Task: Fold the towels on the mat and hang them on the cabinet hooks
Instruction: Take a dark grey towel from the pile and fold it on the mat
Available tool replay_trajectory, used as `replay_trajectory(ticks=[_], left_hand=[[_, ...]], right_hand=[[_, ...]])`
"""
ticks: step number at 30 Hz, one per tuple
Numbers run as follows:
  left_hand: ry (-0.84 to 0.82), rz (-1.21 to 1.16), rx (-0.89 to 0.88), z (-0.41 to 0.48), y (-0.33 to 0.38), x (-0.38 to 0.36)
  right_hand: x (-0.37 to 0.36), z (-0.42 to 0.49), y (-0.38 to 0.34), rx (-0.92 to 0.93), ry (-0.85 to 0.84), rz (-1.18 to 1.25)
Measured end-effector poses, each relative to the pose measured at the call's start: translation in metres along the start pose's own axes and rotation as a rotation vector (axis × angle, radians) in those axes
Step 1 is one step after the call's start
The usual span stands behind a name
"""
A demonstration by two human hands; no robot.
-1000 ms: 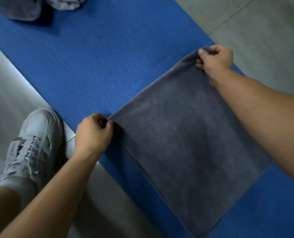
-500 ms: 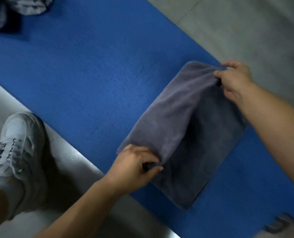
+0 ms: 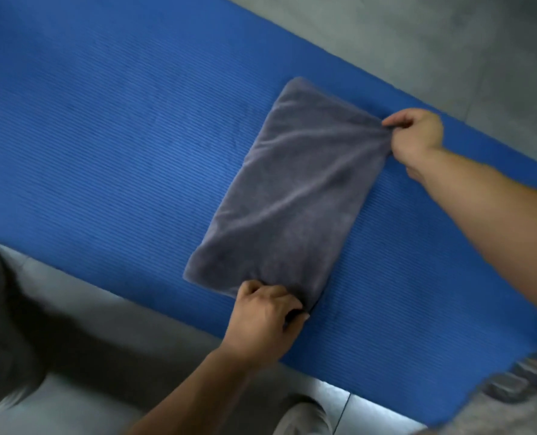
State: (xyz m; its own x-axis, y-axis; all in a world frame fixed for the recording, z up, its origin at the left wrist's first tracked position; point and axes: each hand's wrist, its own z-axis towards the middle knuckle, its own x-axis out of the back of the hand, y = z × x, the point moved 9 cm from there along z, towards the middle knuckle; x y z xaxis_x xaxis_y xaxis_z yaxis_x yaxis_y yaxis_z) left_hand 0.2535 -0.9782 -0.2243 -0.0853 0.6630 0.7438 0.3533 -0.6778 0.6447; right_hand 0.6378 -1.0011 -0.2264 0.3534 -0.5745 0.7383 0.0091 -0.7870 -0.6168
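1. Head view, left fingers [image 3: 262,290]: curled, clamped with the thumb on the near right corner of the grey towel [image 3: 292,189].
2. Right fingers [image 3: 397,120]: curled, pinching the far right corner. The cloth bunches into wrinkles at the pinch.
3. Left hand [image 3: 265,312] is close to the mat's near edge, with its forearm entering from the bottom. Right hand [image 3: 417,136] is close to the mat's far edge, with its forearm entering from the right.
4. Towel: folded into a long rectangle, lying flat on the blue ribbed mat [image 3: 104,136] and set diagonally. Both hands are on the same long edge.
5. Mat lies on the grey floor [image 3: 417,42], which shows on both sides of it.
6. Dark blurred shape [image 3: 0,324] at the left edge; cannot tell what it is. Grey ribbed object [image 3: 518,378] lies by the mat's near right corner, also blurred.
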Motion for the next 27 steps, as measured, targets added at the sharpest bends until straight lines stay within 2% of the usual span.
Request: replay_trajectory(ticks=[3, 5, 8, 10, 11, 12, 14, 17, 22, 25, 27], left_hand=[[-0.089, 0.08, 0.053, -0.001, -0.004, -0.016], [-0.092, 0.054, 0.086, 0.002, -0.003, -0.01], [0.106, -0.029, 0.149, 0.012, -0.015, 0.034], [0.295, 0.032, 0.294, 0.015, -0.048, 0.072], [0.337, 0.073, 0.404, 0.013, -0.068, 0.086], [0.322, 0.101, 0.517, 0.011, -0.088, 0.095], [0.193, 0.11, 0.686, 0.005, -0.119, 0.099], [0.009, -0.036, 0.814, -0.004, -0.143, 0.092], [-0.109, -0.076, 0.832, -0.007, -0.151, 0.086], [-0.154, -0.129, 0.831, -0.011, -0.158, 0.082], [-0.102, -0.192, 0.808, -0.014, -0.16, 0.086]], right_hand=[[-0.006, -0.008, 0.001, 0.047, -0.072, -0.105], [-0.008, -0.012, -0.003, 0.078, -0.107, -0.205], [-0.007, -0.021, -0.026, 0.293, -0.06, -0.401], [-0.017, -0.034, -0.053, 0.488, -0.064, -0.412], [-0.028, -0.041, -0.068, 0.577, -0.106, -0.399], [-0.041, -0.048, -0.083, 0.65, -0.163, -0.388], [-0.07, -0.062, -0.11, 0.741, -0.281, -0.394], [-0.111, -0.076, -0.143, 0.832, -0.423, -0.451], [-0.159, -0.068, -0.165, 0.899, -0.629, -0.823], [-0.158, -0.056, -0.175, 0.871, -0.63, -0.996], [-0.157, -0.05, -0.185, 0.888, -0.62, -1.058]])
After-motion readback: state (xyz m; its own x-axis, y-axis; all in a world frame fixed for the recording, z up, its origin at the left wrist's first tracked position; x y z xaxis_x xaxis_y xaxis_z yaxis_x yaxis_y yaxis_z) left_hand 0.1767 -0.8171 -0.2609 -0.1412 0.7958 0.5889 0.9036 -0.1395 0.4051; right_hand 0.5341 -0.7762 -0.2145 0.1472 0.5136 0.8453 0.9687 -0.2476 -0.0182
